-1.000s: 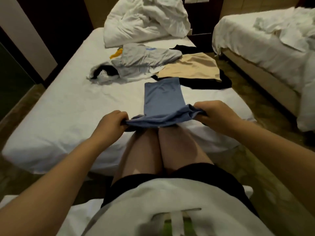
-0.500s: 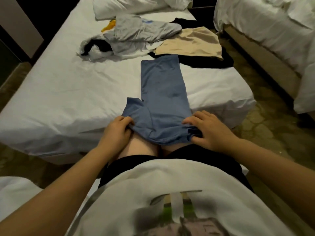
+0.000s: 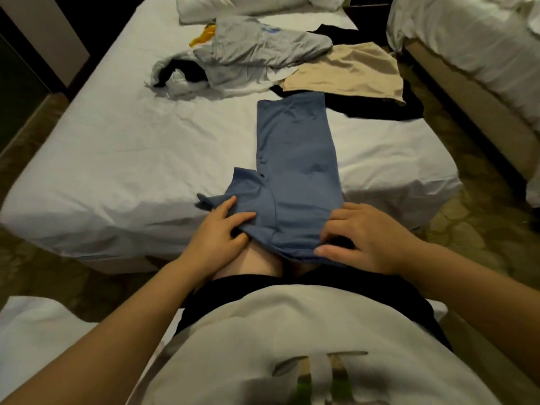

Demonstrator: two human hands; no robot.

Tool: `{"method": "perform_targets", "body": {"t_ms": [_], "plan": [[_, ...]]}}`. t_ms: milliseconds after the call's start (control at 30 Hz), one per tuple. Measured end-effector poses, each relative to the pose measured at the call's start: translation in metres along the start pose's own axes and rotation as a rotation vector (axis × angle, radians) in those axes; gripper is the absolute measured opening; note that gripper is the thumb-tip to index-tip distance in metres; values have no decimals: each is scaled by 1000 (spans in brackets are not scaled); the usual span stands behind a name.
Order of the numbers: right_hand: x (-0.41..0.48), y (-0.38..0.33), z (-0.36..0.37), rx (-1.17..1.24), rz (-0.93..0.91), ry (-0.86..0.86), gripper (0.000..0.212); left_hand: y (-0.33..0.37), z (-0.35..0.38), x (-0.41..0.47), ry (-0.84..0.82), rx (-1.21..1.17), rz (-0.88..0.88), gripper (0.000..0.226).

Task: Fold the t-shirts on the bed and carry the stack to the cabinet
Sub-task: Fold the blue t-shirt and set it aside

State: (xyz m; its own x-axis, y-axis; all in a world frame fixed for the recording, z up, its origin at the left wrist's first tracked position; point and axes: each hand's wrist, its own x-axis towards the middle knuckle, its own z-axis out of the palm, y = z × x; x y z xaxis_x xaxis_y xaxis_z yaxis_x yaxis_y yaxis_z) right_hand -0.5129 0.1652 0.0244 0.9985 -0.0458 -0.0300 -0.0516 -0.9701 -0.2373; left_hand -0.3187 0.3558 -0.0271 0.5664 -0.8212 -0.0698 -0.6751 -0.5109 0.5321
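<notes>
A blue t-shirt [image 3: 295,159], folded into a long strip, lies from the white bed [image 3: 117,159] down onto my knees. One sleeve sticks out to the left. My left hand [image 3: 219,232] pinches that sleeve near its lower edge, fingers on top. At the shirt's near right corner, my right hand [image 3: 362,241] grips the fabric with curled fingers. Farther back on the bed lie a crumpled grey t-shirt [image 3: 257,48], a flat beige t-shirt [image 3: 344,71] and a black garment [image 3: 380,108] under it.
A white and black garment [image 3: 178,74] and a yellow cloth [image 3: 204,36] lie by the grey shirt. A bunched white duvet [image 3: 233,7] sits at the bed's head. A second bed [image 3: 467,39] stands right, across a patterned floor strip [image 3: 473,217].
The blue shirt, held up bunched between both hands a second ago, now lies spread along the bed and my knees. Both hands came down and toward me.
</notes>
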Motion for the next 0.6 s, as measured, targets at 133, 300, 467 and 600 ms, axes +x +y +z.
{"method": "perform_targets", "body": {"t_ms": [133,300,467,600], "plan": [[38,-5,4,33,118,-42,55,-1,4,6,-65,1,-66,57],[64,-16,31,-16,177,-137,40,3,6,5,-134,-98,36,60],[69,-25,44,-97,216,-121,48,13,7,1,34,-452,20,52],[68,-26,44,-67,231,-90,52,18,16,11,152,-353,-67,46]]}}
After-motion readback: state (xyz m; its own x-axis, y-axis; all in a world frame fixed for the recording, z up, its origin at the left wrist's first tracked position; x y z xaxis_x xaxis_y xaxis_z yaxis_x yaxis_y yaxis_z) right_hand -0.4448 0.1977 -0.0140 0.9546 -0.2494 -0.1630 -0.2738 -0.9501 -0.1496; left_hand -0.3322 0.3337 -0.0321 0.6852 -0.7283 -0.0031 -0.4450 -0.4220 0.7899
